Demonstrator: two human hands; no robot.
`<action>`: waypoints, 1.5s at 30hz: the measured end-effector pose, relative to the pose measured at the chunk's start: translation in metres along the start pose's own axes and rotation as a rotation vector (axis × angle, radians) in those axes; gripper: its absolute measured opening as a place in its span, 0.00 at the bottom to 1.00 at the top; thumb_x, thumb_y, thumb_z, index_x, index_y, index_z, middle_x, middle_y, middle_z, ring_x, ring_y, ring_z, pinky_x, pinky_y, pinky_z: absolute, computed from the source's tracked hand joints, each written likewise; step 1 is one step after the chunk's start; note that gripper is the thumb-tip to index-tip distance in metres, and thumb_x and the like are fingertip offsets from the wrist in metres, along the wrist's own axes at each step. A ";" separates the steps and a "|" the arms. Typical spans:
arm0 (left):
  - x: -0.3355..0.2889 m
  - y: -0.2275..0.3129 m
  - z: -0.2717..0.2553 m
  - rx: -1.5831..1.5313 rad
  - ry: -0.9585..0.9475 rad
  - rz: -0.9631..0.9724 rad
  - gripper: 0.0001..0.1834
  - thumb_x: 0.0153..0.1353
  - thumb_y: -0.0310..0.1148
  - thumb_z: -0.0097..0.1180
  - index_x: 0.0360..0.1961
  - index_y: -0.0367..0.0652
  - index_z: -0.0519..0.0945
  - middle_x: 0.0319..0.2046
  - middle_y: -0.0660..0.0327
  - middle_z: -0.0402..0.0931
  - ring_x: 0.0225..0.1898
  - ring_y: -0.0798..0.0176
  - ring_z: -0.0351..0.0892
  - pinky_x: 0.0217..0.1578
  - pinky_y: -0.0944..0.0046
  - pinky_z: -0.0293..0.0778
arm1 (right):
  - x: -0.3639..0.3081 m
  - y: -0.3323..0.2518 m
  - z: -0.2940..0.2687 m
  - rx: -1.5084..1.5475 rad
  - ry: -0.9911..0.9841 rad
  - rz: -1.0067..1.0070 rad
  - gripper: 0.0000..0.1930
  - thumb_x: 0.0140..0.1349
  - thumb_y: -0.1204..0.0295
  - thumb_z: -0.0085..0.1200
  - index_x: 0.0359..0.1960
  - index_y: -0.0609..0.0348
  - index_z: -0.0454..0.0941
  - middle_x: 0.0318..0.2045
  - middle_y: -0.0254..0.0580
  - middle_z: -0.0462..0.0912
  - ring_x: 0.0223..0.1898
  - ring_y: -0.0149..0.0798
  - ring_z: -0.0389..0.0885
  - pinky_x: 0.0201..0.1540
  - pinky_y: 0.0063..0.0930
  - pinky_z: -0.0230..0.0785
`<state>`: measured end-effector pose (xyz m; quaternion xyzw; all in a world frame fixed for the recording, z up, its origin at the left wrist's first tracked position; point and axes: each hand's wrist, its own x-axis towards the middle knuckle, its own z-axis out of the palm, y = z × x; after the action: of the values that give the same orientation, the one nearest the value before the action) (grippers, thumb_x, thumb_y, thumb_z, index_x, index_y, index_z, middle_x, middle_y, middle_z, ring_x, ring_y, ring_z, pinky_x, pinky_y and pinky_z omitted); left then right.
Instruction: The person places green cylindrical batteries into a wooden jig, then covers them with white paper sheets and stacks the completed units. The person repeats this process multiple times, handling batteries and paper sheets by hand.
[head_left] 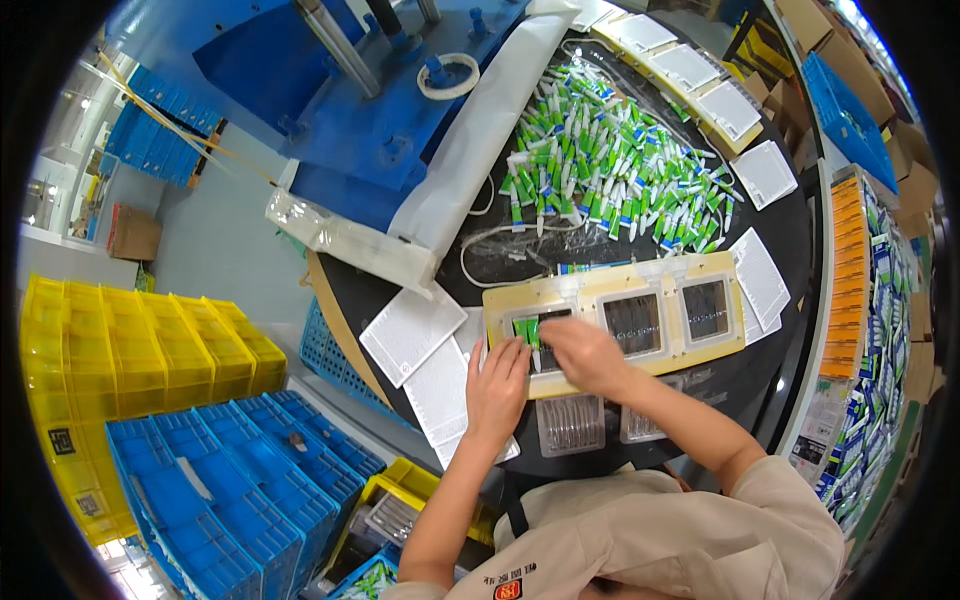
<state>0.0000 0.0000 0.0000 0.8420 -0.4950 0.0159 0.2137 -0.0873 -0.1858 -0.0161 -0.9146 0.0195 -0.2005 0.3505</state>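
A cream-coloured frame with three windows lies on the black table in front of me. In its left window sit a few green-and-white tubes, side by side. My left hand rests at that window's near left corner, fingers stretched out, the fingertips by the tubes. Just right of it, over the same window, is my right hand with its fingers curled together; whatever they may hold is hidden under them. The middle window and right window show clear ribbed plastic trays without tubes.
Beyond the frame spreads a big heap of green, white and blue tubes. White cards lie at left, others at right. Clear trays sit near me. A blue machine stands far left; blue crates and yellow crates are left.
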 end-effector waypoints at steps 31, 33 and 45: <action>0.012 0.053 0.026 0.005 0.154 -0.275 0.10 0.60 0.26 0.63 0.42 0.36 0.78 0.35 0.50 0.74 0.37 0.44 0.78 0.37 0.51 0.76 | -0.009 0.014 -0.032 -0.353 -0.158 -0.446 0.18 0.51 0.74 0.57 0.45 0.67 0.82 0.45 0.41 0.81 0.47 0.40 0.81 0.49 0.30 0.78; 0.012 0.055 0.029 -0.006 0.137 -0.278 0.12 0.59 0.26 0.64 0.44 0.35 0.79 0.36 0.49 0.74 0.37 0.44 0.78 0.38 0.51 0.76 | -0.008 0.016 -0.023 -0.318 -0.133 -0.453 0.15 0.51 0.74 0.57 0.40 0.70 0.82 0.43 0.44 0.81 0.46 0.40 0.81 0.47 0.31 0.77; 0.004 0.052 0.022 0.092 0.063 -0.081 0.25 0.61 0.45 0.64 0.55 0.41 0.82 0.37 0.60 0.74 0.41 0.59 0.76 0.40 0.58 0.64 | 0.057 0.046 -0.033 -0.095 0.242 0.055 0.07 0.57 0.79 0.59 0.38 0.63 0.84 0.37 0.50 0.86 0.39 0.54 0.84 0.43 0.42 0.78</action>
<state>-0.0456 -0.0328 -0.0013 0.8694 -0.4523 0.0568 0.1906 -0.0428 -0.2510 -0.0035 -0.8985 0.0961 -0.2984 0.3071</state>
